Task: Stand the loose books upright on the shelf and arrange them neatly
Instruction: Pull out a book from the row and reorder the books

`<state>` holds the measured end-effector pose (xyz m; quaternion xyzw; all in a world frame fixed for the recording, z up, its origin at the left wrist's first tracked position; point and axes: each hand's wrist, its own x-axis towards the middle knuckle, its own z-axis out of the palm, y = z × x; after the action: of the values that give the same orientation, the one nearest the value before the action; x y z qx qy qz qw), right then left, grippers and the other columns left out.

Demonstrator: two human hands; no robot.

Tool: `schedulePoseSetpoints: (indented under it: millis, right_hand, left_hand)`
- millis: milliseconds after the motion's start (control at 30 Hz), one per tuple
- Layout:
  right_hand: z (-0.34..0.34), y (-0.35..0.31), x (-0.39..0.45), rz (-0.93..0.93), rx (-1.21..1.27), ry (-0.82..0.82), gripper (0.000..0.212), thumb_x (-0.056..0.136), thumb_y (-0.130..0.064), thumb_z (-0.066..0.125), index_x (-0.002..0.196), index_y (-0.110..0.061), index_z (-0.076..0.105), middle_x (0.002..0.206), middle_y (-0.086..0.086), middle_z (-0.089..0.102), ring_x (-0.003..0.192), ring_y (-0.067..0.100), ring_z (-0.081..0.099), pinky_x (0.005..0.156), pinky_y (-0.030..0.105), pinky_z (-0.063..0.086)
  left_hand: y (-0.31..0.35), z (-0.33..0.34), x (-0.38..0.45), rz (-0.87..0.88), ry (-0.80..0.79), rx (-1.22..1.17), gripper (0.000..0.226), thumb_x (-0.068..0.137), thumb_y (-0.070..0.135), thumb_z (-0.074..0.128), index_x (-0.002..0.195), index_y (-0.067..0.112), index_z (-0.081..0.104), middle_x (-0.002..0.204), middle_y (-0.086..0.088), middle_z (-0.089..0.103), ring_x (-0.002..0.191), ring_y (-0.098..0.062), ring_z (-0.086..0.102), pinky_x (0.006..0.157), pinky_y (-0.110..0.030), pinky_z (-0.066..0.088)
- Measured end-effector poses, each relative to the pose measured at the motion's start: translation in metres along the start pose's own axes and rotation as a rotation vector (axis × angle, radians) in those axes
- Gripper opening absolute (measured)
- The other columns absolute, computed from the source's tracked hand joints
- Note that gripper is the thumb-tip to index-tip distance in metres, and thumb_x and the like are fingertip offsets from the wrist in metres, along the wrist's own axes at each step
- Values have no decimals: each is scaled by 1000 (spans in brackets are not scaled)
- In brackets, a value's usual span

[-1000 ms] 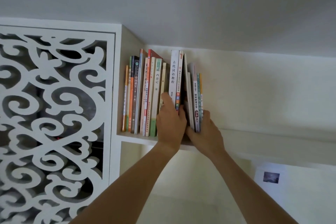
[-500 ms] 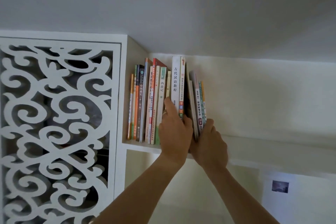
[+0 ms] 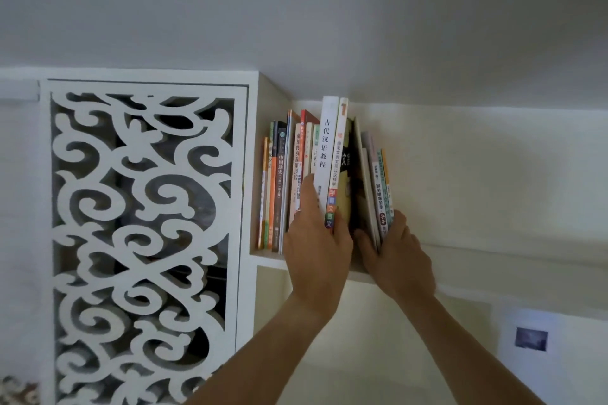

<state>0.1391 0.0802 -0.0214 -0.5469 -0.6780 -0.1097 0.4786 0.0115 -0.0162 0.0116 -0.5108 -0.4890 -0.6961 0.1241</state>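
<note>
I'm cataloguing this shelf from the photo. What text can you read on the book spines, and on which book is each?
"古代汉语教程": tall white book, gripped by the left hand.
"中国通史": dark book.
"学", "文", "文" in coloured squares: orange-topped book; its small print is blurred.
Spines held by the right hand: too blurred.

Glossy paper book spines (image 3: 324, 154), matt white painted shelf (image 3: 268, 261), smooth painted fretwork panel (image 3: 141, 240)

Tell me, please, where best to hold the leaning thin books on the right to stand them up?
Pinch the thin books low at their spines from the front, as the right hand does, pushing from their open right side; they lean right, away from the white book.
</note>
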Motion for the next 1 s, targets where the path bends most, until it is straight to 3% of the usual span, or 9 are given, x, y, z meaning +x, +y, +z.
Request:
schedulePoseSetpoints:
  millis: [67,167,300,367,500,633,733,867,1000]
  right_hand:
    - [-5,-3,-1,5,35,-43,92,89,-77,43,154,-19,15,135,10,55,112,33,60,83,46,54]
    - [-13,-9,-2,20,92,-87,105,87,-75,52,160,-29,-8,147,13,40,124,37,53,90,54,53]
    - [-16,-17,-13,-7,166,43,98,89,-63,56,161,-32,-3,157,15,23,135,42,41,94,60,53]
    - [-17,-20,-20,-11,149,8,92,90,-63,51,162,-33,3,162,14,16,140,42,34,98,60,50]
    - [-19,-15,-23,-61,150,-97,81,100,-48,51,162,-37,1,154,11,29,132,40,42,95,56,49]
    - [-19,-12,-20,-103,146,-144,79,102,-39,50,161,-42,-3,148,12,37,123,38,47,93,55,49]
    - [-12,-27,-21,-68,167,-119,81,99,-51,53,159,-41,-1,147,15,37,124,39,46,93,55,49]
    - [2,-62,-22,100,212,-39,92,86,-79,47,156,-39,2,141,18,38,125,43,44,98,60,48]
    - [12,-100,-9,99,401,-90,112,72,-87,57,153,-45,-9,144,17,36,133,43,39,104,64,44]
  left_hand:
    - [3,-8,0,-3,-4,-8,65,97,22,69,153,19,35,136,-2,64,111,-8,62,89,-36,62]
    - [4,-12,4,8,-5,-2,63,97,18,68,152,16,36,131,-5,66,105,-15,68,82,-37,64]
    - [1,-10,10,-2,-52,-19,59,98,19,67,148,16,37,129,-3,67,105,-20,71,80,-44,65]
    - [3,-13,9,-4,-54,-19,59,98,20,67,149,16,37,132,-2,66,108,-20,71,83,-44,65]
    - [6,-33,-3,33,2,-33,59,98,21,69,149,17,38,137,-3,63,111,-18,68,84,-38,64]
    - [6,-74,-11,12,43,-86,56,99,27,68,145,25,36,137,4,64,104,-15,72,73,-36,66]
    - [9,-109,-6,11,113,-76,45,99,23,67,134,25,39,127,9,66,93,-12,73,63,-30,64]
    - [4,-146,13,36,177,9,47,96,17,68,134,20,42,110,10,68,75,-8,65,57,-23,55]
    - [-7,-153,26,19,176,45,47,95,17,68,134,21,42,111,7,69,74,-11,64,59,-32,59]
